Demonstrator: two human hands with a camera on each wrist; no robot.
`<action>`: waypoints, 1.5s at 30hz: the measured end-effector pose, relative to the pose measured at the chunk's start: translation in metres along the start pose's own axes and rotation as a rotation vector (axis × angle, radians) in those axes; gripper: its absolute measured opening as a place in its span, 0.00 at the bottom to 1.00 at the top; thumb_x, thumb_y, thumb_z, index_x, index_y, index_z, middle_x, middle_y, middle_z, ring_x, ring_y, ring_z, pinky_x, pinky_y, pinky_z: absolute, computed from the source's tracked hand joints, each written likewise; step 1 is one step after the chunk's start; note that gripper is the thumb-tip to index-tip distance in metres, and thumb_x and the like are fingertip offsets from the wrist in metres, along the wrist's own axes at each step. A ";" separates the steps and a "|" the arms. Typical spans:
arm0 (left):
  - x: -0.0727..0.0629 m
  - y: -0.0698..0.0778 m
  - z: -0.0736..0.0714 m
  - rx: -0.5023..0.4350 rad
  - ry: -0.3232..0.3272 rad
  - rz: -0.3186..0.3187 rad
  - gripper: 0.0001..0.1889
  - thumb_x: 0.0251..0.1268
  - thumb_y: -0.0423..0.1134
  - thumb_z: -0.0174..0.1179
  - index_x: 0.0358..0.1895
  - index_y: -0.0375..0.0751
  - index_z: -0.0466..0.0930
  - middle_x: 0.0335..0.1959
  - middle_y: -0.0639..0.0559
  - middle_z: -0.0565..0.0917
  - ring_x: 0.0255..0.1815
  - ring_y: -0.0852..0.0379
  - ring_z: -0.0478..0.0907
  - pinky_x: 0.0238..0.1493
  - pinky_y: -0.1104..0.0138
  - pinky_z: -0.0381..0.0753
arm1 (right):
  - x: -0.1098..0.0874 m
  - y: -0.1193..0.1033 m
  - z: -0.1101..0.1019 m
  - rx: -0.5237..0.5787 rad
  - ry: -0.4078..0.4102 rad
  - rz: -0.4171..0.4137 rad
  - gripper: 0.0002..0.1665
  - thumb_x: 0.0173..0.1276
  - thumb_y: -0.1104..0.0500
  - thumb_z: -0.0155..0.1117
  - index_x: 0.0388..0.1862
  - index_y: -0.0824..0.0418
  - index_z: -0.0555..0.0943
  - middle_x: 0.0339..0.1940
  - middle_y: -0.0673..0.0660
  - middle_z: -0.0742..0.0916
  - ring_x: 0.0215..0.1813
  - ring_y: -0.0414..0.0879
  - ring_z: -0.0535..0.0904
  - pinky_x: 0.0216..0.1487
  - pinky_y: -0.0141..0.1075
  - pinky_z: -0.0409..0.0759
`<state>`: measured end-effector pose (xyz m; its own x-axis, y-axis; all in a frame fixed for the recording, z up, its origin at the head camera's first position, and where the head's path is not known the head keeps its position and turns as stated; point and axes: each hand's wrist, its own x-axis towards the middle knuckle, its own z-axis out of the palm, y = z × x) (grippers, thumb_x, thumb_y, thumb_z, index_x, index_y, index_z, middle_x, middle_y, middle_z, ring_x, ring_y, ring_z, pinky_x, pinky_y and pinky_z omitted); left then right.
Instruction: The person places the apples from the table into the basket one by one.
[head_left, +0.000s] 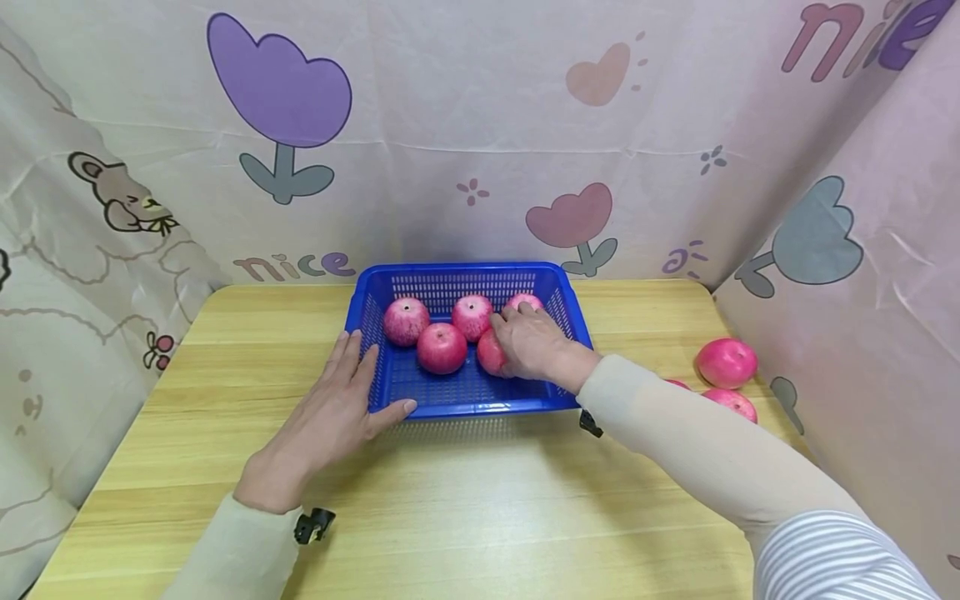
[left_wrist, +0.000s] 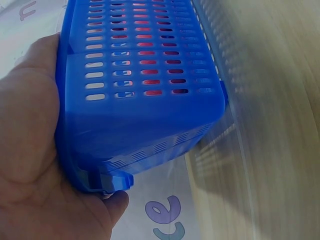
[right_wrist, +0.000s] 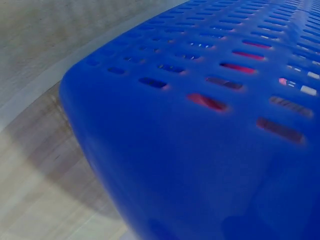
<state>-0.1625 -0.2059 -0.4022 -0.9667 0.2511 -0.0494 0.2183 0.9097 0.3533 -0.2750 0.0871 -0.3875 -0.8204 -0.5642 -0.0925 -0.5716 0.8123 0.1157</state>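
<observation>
A blue plastic basket (head_left: 450, 410) with slotted walls stands on the table and holds several red apples, among them one at the front (head_left: 442, 348) and one at the left (head_left: 406, 322). Along the basket's left front corner lies my left hand (head_left: 330, 417), its fingers extended and its thumb on the front rim. The left wrist view shows that palm (left_wrist: 30, 145) against the rim. Inside the basket, my right hand (head_left: 534, 343) holds a red apple (head_left: 491, 353), partly covering it; another apple (head_left: 524, 301) sits just behind. Only the basket wall (right_wrist: 190, 165) fills the right wrist view.
On the table's right side lie more red apples, one farther back (head_left: 727, 362) and one (head_left: 731, 403) partly behind my right forearm. A printed curtain (head_left: 420, 125) hangs along the back and sides of the wooden table (head_left: 465, 517).
</observation>
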 end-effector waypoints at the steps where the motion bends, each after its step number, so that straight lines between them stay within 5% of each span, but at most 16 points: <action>1: 0.000 0.000 0.000 -0.001 0.000 0.000 0.63 0.66 0.84 0.43 0.85 0.32 0.46 0.88 0.33 0.34 0.89 0.38 0.25 0.82 0.36 0.48 | 0.000 0.000 0.000 -0.001 0.002 -0.002 0.43 0.60 0.40 0.80 0.64 0.64 0.77 0.58 0.63 0.84 0.60 0.61 0.79 0.64 0.55 0.81; 19: 0.000 0.002 0.001 0.000 0.013 0.006 0.62 0.67 0.83 0.44 0.85 0.31 0.47 0.88 0.32 0.35 0.89 0.37 0.28 0.82 0.36 0.48 | 0.000 0.002 0.003 0.016 0.030 0.019 0.40 0.62 0.37 0.77 0.61 0.63 0.79 0.56 0.62 0.84 0.58 0.60 0.80 0.62 0.55 0.82; 38: 0.000 0.002 0.001 0.012 0.010 -0.002 0.63 0.66 0.83 0.44 0.85 0.32 0.46 0.88 0.33 0.35 0.89 0.36 0.29 0.82 0.36 0.49 | 0.000 0.003 0.003 0.082 0.000 0.081 0.49 0.58 0.33 0.80 0.66 0.63 0.77 0.60 0.63 0.84 0.62 0.60 0.79 0.64 0.55 0.81; 45: -0.001 0.002 0.001 0.014 0.028 0.010 0.63 0.66 0.83 0.43 0.85 0.30 0.48 0.88 0.32 0.36 0.88 0.35 0.30 0.81 0.35 0.50 | -0.004 0.008 -0.001 0.091 0.100 0.076 0.40 0.64 0.33 0.75 0.56 0.65 0.81 0.51 0.61 0.86 0.56 0.59 0.80 0.61 0.53 0.81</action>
<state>-0.1613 -0.2039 -0.4021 -0.9679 0.2507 -0.0196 0.2293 0.9119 0.3404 -0.2764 0.0961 -0.3852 -0.8606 -0.5091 0.0128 -0.5087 0.8605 0.0276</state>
